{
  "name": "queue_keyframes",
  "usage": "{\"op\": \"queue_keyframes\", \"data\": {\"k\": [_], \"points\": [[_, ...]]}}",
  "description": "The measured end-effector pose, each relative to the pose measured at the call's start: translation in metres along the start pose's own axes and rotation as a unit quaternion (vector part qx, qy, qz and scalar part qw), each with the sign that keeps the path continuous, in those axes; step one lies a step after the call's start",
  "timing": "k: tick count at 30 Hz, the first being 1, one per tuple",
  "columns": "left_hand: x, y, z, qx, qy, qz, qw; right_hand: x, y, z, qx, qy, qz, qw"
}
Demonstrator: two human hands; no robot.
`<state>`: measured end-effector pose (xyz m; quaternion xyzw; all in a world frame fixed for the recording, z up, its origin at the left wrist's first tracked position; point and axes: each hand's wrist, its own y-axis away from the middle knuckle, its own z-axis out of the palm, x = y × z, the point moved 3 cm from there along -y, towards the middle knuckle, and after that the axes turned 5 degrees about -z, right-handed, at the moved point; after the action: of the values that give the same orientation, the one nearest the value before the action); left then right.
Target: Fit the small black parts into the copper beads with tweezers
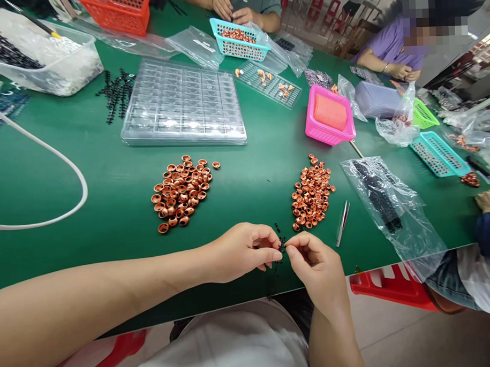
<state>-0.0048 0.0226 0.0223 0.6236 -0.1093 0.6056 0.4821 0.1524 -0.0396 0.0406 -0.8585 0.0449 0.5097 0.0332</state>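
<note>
I can't tell whether my left fingers [268, 255] or right fingers [298, 261] clamp anything, but a careless nudge could scatter the small black pieces [282, 241] beside them.

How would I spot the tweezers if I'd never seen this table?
On the green table, find the right-hand pile of copper-coloured rings. Between it and the clear bag of black strips lie the tweezers. They're slim and silvery, unlike the round rings or dark strips.
</note>
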Motion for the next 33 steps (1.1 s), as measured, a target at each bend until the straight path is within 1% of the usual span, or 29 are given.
{"op": "queue_keyframes", "data": {"k": [5,10,12,16,19,22,25,28,31,33], "points": [[0.003,0.002,0.001,0.012,-0.034,0.008,0.999,-0.001,-0.002,0.003,0.006,0.019,-0.011,1.000],[0.005,0.002,0.003,0.035,-0.047,0.003,0.998,-0.003,-0.001,0.007,0.023,0.099,-0.073,0.992],[0.003,0.002,0.003,0.048,-0.057,0.005,0.997,-0.003,0.000,0.009,0.039,0.146,-0.111,0.982],[-0.001,0.001,0.002,0.073,-0.077,0.019,0.994,-0.006,0.004,0.013,0.063,0.240,-0.185,0.951],[-0.002,0.000,0.001,0.080,-0.083,0.029,0.993,-0.009,0.007,0.017,0.070,0.286,-0.207,0.933],[-0.002,0.000,0.001,0.089,-0.101,0.034,0.990,-0.011,0.008,0.019,0.075,0.307,-0.203,0.927],[-0.001,0.000,0.001,0.088,-0.079,0.025,0.993,-0.008,0.005,0.016,0.080,0.297,-0.185,0.933],[-0.002,-0.001,0.001,0.074,-0.034,0.007,0.997,0.002,0.001,0.004,0.082,0.276,-0.141,0.947],[-0.003,-0.001,0.000,0.063,-0.030,-0.004,0.998,0.016,0.000,-0.009,0.053,0.260,-0.082,0.961],[-0.003,-0.001,0.000,0.056,-0.036,-0.009,0.998,0.022,0.001,-0.015,0.032,0.264,-0.064,0.962]]}}
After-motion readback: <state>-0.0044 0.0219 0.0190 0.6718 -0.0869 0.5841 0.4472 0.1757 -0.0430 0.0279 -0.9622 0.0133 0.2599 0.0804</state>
